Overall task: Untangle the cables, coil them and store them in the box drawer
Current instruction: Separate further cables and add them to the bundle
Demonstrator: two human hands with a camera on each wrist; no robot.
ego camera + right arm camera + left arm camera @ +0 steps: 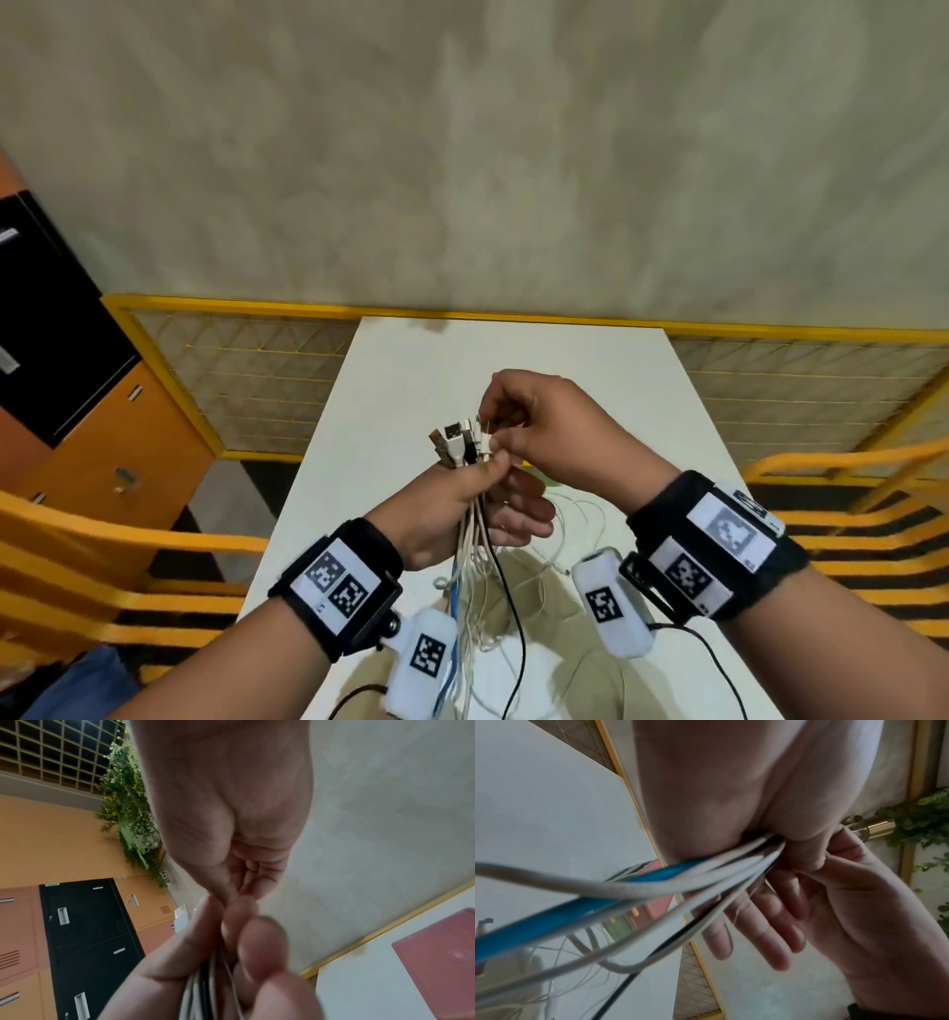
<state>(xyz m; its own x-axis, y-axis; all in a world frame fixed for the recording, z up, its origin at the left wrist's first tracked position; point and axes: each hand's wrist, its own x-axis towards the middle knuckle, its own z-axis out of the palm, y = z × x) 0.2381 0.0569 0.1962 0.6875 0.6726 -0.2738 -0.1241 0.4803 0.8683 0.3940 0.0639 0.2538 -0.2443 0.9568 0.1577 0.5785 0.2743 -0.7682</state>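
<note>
Above the white table (411, 370) my left hand (457, 501) grips a bundle of cables (475, 555) just below their plugs (459, 442), which stick up out of the fist. The bundle is mostly white, with one black cable (513, 616) and one blue cable (559, 914), and hangs down to a loose tangle on the table. My right hand (518, 426) reaches over from the right and pinches a thin white plug at the top of the bundle. In the right wrist view its fingertips (231, 892) meet just above my left thumb (203, 914). A reddish box (442, 959) lies on the table.
A yellow-framed mesh fence (246, 370) runs behind the table. Orange and black lockers (77, 360) stand at the left, with green foliage (131, 811) beside them. Orange railings (102, 555) flank the table on both sides. Thin white wires (565, 524) lie spread on the table under my hands.
</note>
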